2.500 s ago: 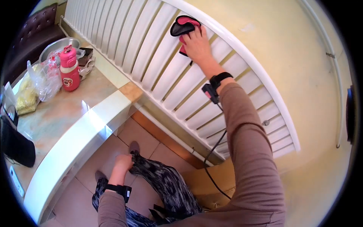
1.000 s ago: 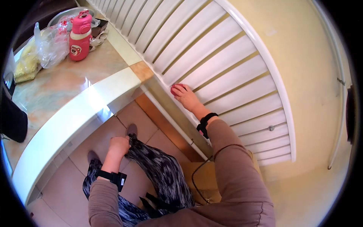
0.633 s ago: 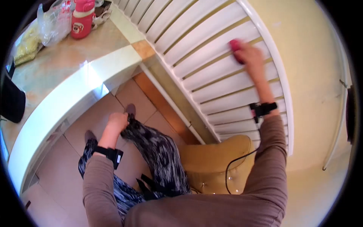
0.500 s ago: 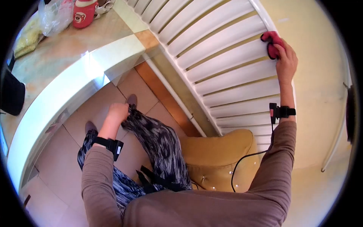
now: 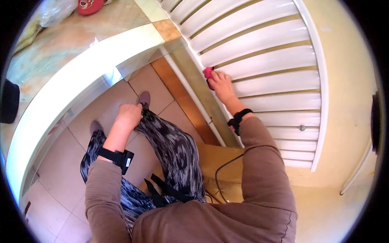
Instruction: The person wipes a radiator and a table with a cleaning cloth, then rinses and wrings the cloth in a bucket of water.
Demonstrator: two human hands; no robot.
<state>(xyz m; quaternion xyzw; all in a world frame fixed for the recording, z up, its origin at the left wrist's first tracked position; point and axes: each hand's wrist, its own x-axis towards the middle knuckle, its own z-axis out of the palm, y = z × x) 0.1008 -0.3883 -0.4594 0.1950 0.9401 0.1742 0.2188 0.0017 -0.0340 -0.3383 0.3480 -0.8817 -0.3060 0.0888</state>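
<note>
My right hand (image 5: 223, 86) presses a crumpled pink-red cloth (image 5: 208, 73) with dark edging against the left end of the slats of a white radiator (image 5: 259, 56). Its fingers curl over the cloth and hide part of it. Around my right wrist is a black strap with a small device. My left hand (image 5: 129, 116) is closed in a fist above the patterned trouser leg (image 5: 174, 150), near the knee; its fingertips are turned away, so I cannot see whether anything is inside. A black strap with a box (image 5: 122, 159) circles my left wrist.
A curved counter (image 5: 97, 60) runs along the left, bearing a red clog (image 5: 89, 6), a plastic bag (image 5: 58, 12) and a black object (image 5: 9, 101). Behind my legs stands a mustard-yellow padded seat (image 5: 221, 174). A black cable (image 5: 217, 172) hangs by my right arm.
My right hand has carried the cloth from the right edge of the radiator across to its left edge. The view has shifted slightly; my left hand stays by the knee.
</note>
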